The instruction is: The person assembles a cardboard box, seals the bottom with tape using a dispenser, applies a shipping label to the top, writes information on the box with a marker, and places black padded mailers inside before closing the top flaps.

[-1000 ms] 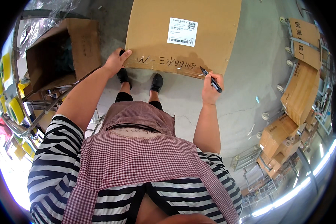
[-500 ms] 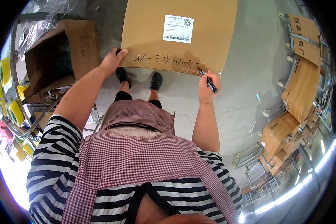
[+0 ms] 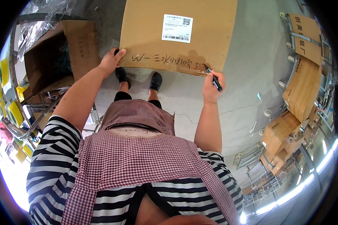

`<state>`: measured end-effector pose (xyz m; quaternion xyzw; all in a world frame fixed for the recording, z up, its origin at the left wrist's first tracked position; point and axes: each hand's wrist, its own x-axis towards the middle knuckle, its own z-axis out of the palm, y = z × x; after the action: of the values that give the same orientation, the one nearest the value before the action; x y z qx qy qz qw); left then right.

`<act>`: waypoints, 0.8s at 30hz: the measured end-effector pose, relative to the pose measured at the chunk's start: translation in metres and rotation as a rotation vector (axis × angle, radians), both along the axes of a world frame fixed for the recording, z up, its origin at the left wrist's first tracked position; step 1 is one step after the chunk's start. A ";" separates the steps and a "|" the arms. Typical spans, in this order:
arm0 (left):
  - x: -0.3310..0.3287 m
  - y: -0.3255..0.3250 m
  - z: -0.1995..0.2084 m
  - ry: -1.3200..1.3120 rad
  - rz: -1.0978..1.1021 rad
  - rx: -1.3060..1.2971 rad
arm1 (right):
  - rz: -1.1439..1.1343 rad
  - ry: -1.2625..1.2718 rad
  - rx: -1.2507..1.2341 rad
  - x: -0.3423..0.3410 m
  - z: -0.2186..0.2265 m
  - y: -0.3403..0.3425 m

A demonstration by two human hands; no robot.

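A large brown cardboard box [image 3: 142, 32] is in front of me, with a white printed label [image 3: 177, 28] on its upper face. Handwritten black marks run along the edge nearest me. My right hand [image 3: 213, 90] pinches a black marker pen [image 3: 216, 83], its tip at the right end of that written line. At the box's near left corner, my left hand [image 3: 109, 62] grips the edge, thumb on top. A small dark object shows beside the left thumb; its kind is unclear, and the fingers under the edge are hidden.
An open cardboard box [image 3: 50, 56] stands at the left, clear plastic film [image 3: 50, 17] above it. Along the right side are wheeled racks with cardboard boxes [image 3: 302, 84]. My feet [image 3: 156, 81] are on the grey concrete floor just below the box.
The marker in my right hand has moved a little to the right, adding strokes at the end of the written line. The box appears shifted slightly left; my left hand keeps its grip.
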<state>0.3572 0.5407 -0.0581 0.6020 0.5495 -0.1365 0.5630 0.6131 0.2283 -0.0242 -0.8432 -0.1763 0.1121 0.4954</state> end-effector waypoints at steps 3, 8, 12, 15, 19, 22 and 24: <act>0.000 -0.001 -0.001 0.004 0.008 0.020 | 0.060 -0.045 -0.008 0.000 -0.006 -0.005; 0.002 -0.002 0.002 0.005 0.017 0.034 | 0.039 -0.050 0.030 -0.002 -0.007 -0.005; 0.004 -0.003 0.008 0.008 0.022 0.029 | 0.013 0.005 0.045 -0.004 -0.006 -0.006; 0.003 -0.002 0.007 -0.007 0.019 0.029 | 0.054 -0.022 0.049 -0.002 -0.008 -0.010; 0.002 -0.003 0.002 -0.029 0.025 0.028 | 0.126 -0.008 -0.013 0.000 -0.004 -0.012; 0.003 0.001 -0.004 0.000 -0.018 0.004 | -0.138 0.118 0.158 0.000 0.000 -0.008; 0.006 -0.002 -0.006 0.010 -0.035 0.007 | -0.245 0.221 0.268 0.009 -0.004 -0.018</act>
<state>0.3628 0.5390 -0.0638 0.6127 0.5422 -0.1472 0.5558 0.6223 0.2101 -0.0277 -0.7675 -0.0304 0.1184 0.6293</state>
